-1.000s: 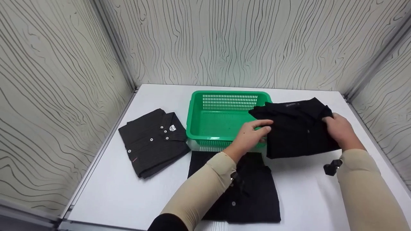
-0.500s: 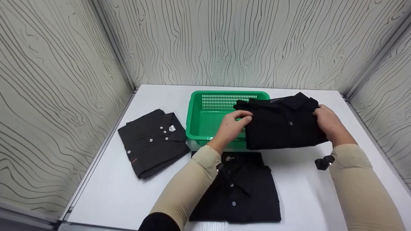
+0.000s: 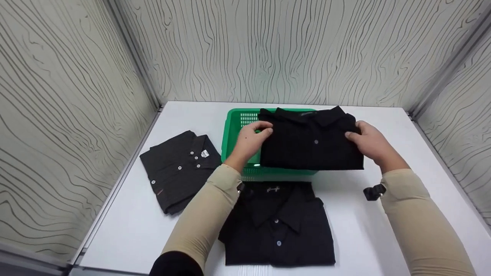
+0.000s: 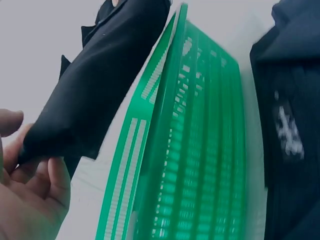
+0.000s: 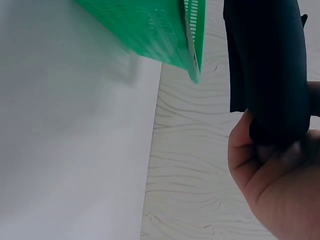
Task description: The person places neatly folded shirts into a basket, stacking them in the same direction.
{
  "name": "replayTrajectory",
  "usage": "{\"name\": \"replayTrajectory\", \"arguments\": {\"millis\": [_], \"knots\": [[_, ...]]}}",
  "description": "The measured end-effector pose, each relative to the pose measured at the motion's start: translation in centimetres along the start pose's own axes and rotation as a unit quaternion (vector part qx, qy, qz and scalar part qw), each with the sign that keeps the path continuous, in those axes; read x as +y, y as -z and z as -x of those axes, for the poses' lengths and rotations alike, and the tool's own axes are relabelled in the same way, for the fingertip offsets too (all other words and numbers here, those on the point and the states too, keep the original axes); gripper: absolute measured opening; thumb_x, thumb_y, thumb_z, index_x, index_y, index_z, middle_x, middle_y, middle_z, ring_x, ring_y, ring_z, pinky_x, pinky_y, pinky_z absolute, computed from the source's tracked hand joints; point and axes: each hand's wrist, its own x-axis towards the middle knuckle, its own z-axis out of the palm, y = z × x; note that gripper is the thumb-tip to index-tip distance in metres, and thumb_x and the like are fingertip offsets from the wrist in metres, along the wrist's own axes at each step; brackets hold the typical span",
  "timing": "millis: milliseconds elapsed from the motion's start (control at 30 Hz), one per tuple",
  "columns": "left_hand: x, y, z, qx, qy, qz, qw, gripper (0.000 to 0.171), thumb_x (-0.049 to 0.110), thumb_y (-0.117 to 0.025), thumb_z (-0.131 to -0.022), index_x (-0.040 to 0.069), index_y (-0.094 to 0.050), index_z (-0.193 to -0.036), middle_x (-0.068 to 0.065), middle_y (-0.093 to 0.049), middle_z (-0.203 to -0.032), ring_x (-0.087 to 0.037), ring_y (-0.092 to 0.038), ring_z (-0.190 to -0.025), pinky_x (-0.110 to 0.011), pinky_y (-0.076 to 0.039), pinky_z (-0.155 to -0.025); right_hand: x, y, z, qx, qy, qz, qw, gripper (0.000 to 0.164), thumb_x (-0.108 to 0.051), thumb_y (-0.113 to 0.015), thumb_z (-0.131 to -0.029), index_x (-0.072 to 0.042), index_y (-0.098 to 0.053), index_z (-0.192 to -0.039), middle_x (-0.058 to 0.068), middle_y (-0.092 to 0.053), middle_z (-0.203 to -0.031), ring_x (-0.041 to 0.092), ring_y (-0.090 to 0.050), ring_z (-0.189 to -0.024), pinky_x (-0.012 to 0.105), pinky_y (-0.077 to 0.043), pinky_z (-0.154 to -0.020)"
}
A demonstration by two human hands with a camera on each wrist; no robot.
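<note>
A folded black shirt (image 3: 307, 145) hangs level above the green basket (image 3: 230, 134), covering much of its opening. My left hand (image 3: 250, 140) pinches the shirt's left edge between thumb and fingers, while my right hand (image 3: 372, 143) grips its right edge. In the left wrist view the fingers curl under the cloth of the shirt (image 4: 95, 85), beside the basket wall (image 4: 200, 150). The right wrist view has the other hand (image 5: 280, 185) wrapped round the shirt's end (image 5: 272, 70), apart from the basket.
A second folded black shirt (image 3: 280, 230) lies on the white table (image 3: 122, 237) in front of the basket, partly behind my left forearm. A dark grey folded shirt (image 3: 178, 168) lies to the left. Patterned panels (image 3: 245, 53) wall in the table's back and sides.
Both hands have carried the folded black shirt leftward, from the basket's right side to over it. The basket and the two shirts on the table stay put.
</note>
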Motion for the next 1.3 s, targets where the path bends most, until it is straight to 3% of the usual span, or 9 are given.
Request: {"name": "replayTrajectory", "arguments": {"millis": [333, 633, 967, 1300], "knots": [[-1.0, 3.3, -0.8, 0.036, 0.011, -0.074, 0.9966, 0.02, 0.019, -0.058, -0.094, 0.024, -0.066, -0.112, 0.008, -0.059, -0.115, -0.008, -0.052, -0.107, -0.032, -0.044, -0.088, -2.5, -3.1, -1.6, 0.024, 0.02, 0.033, 0.999, 0.039, -0.033, -0.046, -0.098, -0.001, -0.044, -0.12, 0.018, -0.051, -0.111, 0.031, -0.049, -0.095, 0.047, -0.04, -0.082], [-1.8, 5.1, -1.4, 0.049, 0.035, -0.135, 0.989, 0.022, 0.019, -0.056, -0.095, 0.023, -0.063, -0.116, 0.007, -0.058, -0.12, -0.01, -0.049, -0.115, -0.033, -0.04, -0.096, -3.8, -5.5, -3.0, 0.056, 0.046, 0.072, 0.995, 0.041, -0.029, -0.047, -0.098, -0.001, -0.043, -0.127, 0.022, -0.051, -0.123, 0.034, -0.049, -0.106, 0.053, -0.039, -0.089], [-2.9, 6.1, -2.1, 0.045, 0.023, -0.195, 0.9795, 0.021, 0.02, -0.055, -0.095, 0.022, -0.063, -0.115, 0.005, -0.059, -0.119, -0.011, -0.05, -0.116, -0.032, -0.04, -0.096, -4.0, -6.8, -4.1, 0.079, 0.049, 0.117, 0.989, 0.036, -0.028, -0.05, -0.097, -0.002, -0.049, -0.122, 0.021, -0.056, -0.119, 0.035, -0.053, -0.103, 0.053, -0.041, -0.085], [-4.3, 5.9, -2.1, 0.052, 0.027, -0.208, 0.9764, 0.019, 0.02, -0.056, -0.095, 0.023, -0.064, -0.113, 0.006, -0.06, -0.115, -0.012, -0.053, -0.11, -0.033, -0.043, -0.092, -3.4, -7.7, -4.8, 0.07, 0.048, 0.139, 0.987, 0.038, -0.028, -0.048, -0.098, -0.001, -0.05, -0.124, 0.021, -0.055, -0.12, 0.037, -0.052, -0.106, 0.054, -0.041, -0.088]]}}
